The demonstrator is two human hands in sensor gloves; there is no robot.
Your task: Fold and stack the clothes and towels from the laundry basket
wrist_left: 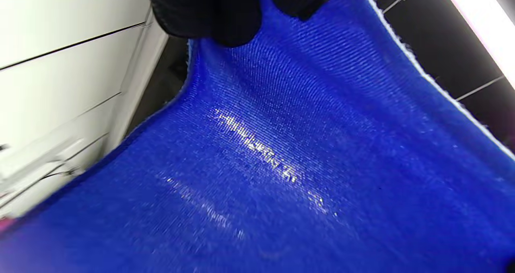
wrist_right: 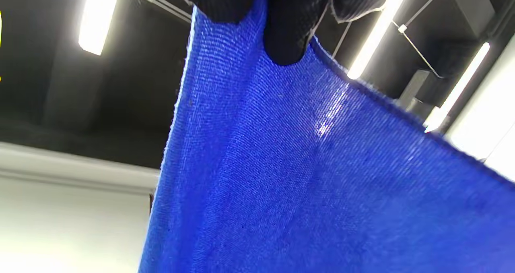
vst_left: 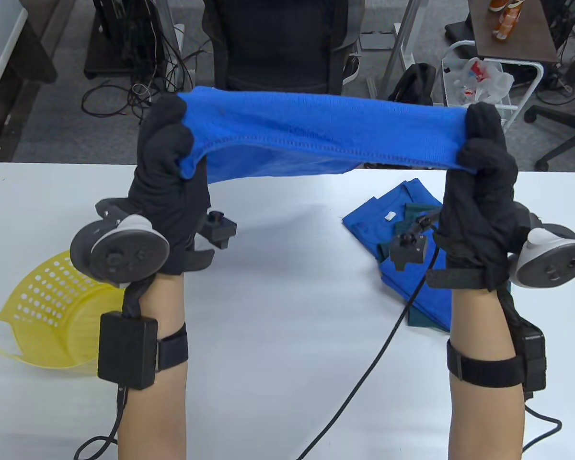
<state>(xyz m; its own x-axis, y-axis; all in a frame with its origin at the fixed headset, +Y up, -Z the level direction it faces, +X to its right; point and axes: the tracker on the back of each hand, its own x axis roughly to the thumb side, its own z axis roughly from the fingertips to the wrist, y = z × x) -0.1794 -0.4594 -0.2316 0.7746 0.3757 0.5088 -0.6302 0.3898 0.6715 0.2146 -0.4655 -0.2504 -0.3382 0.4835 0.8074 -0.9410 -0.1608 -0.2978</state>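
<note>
A blue towel (vst_left: 316,134) is stretched out in the air between both hands, above the far part of the white table (vst_left: 278,268). My left hand (vst_left: 170,139) grips its left corner. My right hand (vst_left: 484,143) grips its right corner. The towel fills the left wrist view (wrist_left: 281,164), with my gloved fingers (wrist_left: 213,15) pinching its edge at the top. It also fills the right wrist view (wrist_right: 314,164), pinched by my fingers (wrist_right: 285,27) at the top. A pile of folded blue and dark green clothes (vst_left: 393,239) lies on the table at the right.
A yellow laundry basket (vst_left: 48,311) lies tipped at the table's left edge. A black cable (vst_left: 373,354) runs across the table from my right hand. Beyond the table stand an office chair (vst_left: 278,43), floor cables and a white cart (vst_left: 488,81).
</note>
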